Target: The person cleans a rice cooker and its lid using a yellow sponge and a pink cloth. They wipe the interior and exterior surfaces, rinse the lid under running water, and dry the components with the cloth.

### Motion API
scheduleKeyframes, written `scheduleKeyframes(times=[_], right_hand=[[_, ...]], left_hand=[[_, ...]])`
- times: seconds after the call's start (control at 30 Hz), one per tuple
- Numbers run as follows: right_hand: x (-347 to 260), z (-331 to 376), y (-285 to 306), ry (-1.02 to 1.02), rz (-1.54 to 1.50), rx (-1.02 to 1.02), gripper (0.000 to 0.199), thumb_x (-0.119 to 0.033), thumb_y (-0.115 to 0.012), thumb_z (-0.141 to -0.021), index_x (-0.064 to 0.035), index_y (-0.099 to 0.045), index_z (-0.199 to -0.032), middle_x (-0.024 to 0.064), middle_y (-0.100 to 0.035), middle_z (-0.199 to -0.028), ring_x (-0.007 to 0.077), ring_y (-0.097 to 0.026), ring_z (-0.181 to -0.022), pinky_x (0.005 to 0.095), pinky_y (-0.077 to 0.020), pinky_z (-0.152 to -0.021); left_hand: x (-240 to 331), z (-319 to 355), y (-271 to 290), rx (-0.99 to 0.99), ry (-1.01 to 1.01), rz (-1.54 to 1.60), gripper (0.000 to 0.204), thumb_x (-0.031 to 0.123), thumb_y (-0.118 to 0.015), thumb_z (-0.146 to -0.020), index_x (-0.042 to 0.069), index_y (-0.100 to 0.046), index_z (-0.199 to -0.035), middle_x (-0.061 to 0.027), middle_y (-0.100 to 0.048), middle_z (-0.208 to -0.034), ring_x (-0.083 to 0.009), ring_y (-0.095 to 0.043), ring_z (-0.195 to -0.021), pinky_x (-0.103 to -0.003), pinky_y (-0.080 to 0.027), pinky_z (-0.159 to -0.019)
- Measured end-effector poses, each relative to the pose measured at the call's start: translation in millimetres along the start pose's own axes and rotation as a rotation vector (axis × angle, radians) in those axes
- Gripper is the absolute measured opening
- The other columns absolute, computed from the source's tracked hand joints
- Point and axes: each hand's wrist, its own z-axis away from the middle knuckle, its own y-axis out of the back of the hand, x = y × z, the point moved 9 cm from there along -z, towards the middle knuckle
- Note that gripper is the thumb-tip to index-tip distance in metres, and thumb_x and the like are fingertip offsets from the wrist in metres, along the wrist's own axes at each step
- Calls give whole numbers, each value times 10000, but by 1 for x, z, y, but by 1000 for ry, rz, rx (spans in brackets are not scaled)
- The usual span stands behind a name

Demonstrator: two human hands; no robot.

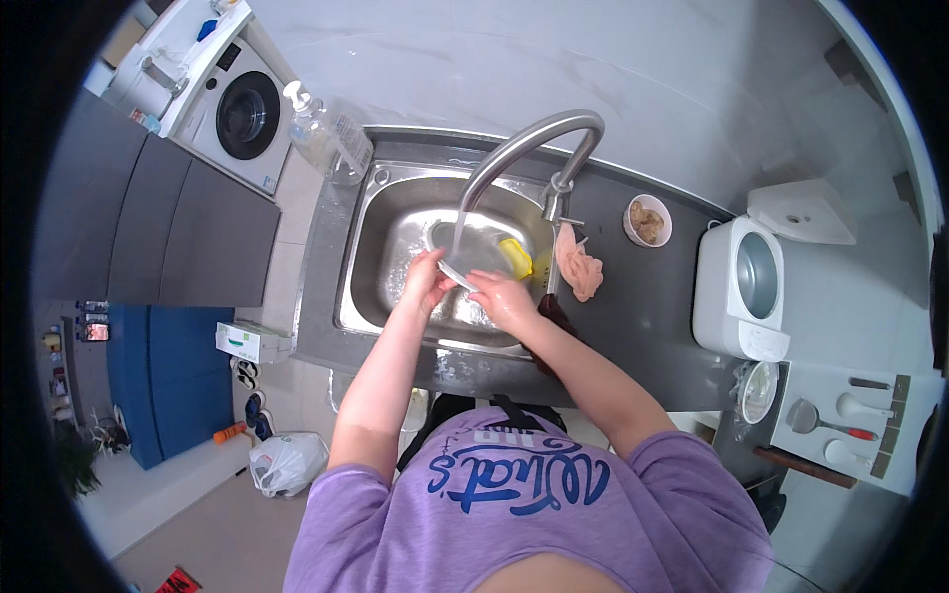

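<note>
Over the steel sink (368,222), my left hand (426,280) and my right hand (502,299) hold a thin white piece (457,276) between them, tilted down to the right. It looks like a narrow strip or a rim seen edge-on; its exact kind is unclear. Both hands look wet, with fingers closed on its two ends. From the curved steel faucet (529,135) water runs down just beyond the white piece. A bright yellow item (515,258), perhaps a sponge or cloth, lies in the basin beyond my right hand.
Pump bottles (331,141) stand at the sink's back left corner. Right of the sink are a pink cloth (579,265), a white bowl (649,220) of brownish food and a white rice cooker (741,287) with its lid up. Farther right, utensils (806,417) hang near a white basket (757,391).
</note>
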Motion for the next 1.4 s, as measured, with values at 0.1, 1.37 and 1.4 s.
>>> scheduleKeyframes(times=[0.1,1.37,1.4], right_hand=[[20,-2,43,-19,100,55,252,-252,-739,-889,-52,-759,-1040,139,-726,-1133,345,-671,-1027,466,-504,-942],[134,68,124,-608,-213,55,354,-341,-619,-968,-21,-682,-1104,198,-718,-987,416,-685,-929,480,-539,-864],[127,69,126,-605,37,-50,365,-333,-612,-972,-16,-682,-1139,193,-717,-1008,402,-686,-945,470,-534,-880]], left_hand=[[-13,-10,-3,19,-8,-72,264,70,-498,-1018,52,-542,-1278,-123,-671,-1109,-237,-717,-894,-352,-652,-606],[106,156,-39,124,-1272,-1625,287,20,-651,-840,115,-597,-1105,-116,-685,-1063,-362,-690,-902,-452,-549,-733],[106,153,-38,119,-1208,-1602,239,75,-652,-882,118,-587,-1108,-127,-694,-1040,-376,-686,-905,-472,-541,-727]])
